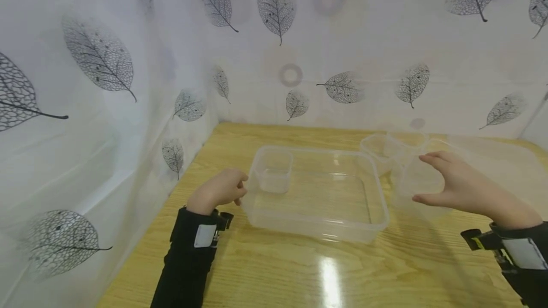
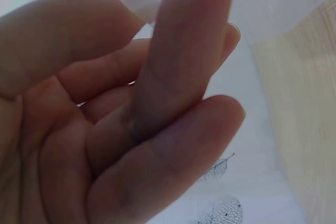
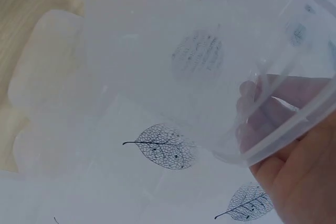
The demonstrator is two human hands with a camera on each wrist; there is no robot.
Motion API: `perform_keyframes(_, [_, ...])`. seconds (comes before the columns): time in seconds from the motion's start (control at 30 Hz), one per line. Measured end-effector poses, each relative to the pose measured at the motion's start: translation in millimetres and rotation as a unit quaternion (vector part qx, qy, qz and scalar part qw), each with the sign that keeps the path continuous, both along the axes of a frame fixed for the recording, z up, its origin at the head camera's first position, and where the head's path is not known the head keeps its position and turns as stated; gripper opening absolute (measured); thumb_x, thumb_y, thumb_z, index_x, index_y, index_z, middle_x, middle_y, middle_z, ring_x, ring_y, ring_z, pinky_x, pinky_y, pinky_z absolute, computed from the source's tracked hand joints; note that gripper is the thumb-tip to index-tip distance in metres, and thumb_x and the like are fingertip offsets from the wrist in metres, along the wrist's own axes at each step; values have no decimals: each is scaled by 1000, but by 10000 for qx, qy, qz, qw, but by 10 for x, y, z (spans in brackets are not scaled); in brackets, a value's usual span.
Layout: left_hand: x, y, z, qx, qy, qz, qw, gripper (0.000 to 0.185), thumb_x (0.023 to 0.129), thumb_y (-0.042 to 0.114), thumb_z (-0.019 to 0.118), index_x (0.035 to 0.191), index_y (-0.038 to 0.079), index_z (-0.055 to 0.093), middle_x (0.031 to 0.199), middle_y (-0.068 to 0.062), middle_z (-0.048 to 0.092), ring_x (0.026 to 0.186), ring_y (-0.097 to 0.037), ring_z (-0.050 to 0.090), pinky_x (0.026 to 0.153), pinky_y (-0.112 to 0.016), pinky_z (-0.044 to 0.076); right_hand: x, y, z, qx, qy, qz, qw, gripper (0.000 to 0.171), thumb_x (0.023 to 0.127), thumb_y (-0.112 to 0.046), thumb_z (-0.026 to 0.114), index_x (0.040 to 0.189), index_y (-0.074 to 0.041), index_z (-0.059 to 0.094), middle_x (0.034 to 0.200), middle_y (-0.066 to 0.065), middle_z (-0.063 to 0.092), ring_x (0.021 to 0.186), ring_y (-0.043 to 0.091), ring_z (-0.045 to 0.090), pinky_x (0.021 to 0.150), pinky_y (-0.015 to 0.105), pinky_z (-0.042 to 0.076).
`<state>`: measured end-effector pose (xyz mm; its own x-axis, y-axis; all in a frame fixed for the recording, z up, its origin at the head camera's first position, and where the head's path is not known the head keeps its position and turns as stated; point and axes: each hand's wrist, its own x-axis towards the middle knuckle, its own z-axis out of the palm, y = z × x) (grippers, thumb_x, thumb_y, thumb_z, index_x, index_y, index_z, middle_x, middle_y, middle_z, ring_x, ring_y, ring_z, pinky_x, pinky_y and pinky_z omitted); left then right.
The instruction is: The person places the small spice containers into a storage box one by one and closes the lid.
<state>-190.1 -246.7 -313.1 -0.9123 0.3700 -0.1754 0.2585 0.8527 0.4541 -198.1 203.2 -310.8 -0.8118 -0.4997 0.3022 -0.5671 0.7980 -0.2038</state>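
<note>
A large clear plastic container (image 1: 317, 232) rests on the wood-grain table, with a smaller clear cup (image 1: 274, 179) standing inside its left end. My left hand (image 1: 220, 189) is beside that left end, fingers loosely bent. In the left wrist view nothing shows between those fingers (image 2: 173, 61), and translucent plastic (image 2: 283, 9) lies behind them. To the right, my right hand (image 1: 464, 184) spans a clear plastic box (image 1: 413, 182), thumb on the near side and fingers on the far side. The right wrist view shows its fingers (image 3: 257, 114) through the box's translucent wall, the rim crossing the hand.
Behind and left of the right hand are more clear containers (image 1: 376, 146). A broad translucent plastic piece (image 1: 505, 160) lies at the far right. A white leaf-printed curtain (image 1: 257, 61) borders the back and left of the table (image 1: 265, 270).
</note>
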Motion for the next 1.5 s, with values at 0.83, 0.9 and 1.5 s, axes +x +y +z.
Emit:
perform_keyframes(0.83, [3, 26, 9, -43, 41, -50, 10000, 12, 83, 0, 48, 90, -3, 58, 66, -5, 54, 58, -14, 58, 50, -25, 35, -124, -1074, 191, 110, 27, 1211, 9926, 84, 66, -39, 73, 123, 12, 40, 121, 25, 42, 111, 39, 38, 88, 51, 32])
perform_keyframes(0.9, [8, 32, 11, -26, 45, -25, 10000, 12, 83, 0, 49, 90, -3, 58, 66, -5, 54, 58, -14, 58, 50, -25, 35, -159, -1130, 130, 239, -51, 1221, 9922, 84, 66, -41, 72, 124, 11, 40, 121, 25, 42, 111, 39, 40, 88, 50, 34])
perform_keyframes(1.5, [13, 43, -12, -108, 34, 154, 9998, 12, 83, 1, 49, 90, -2, 59, 66, -4, 54, 56, -11, 56, 49, -26, 35, -275, -1209, -233, 565, -577, 1454, 9861, 84, 67, -44, 71, 119, 16, 43, 117, 28, 44, 108, 40, 41, 90, 47, 34])
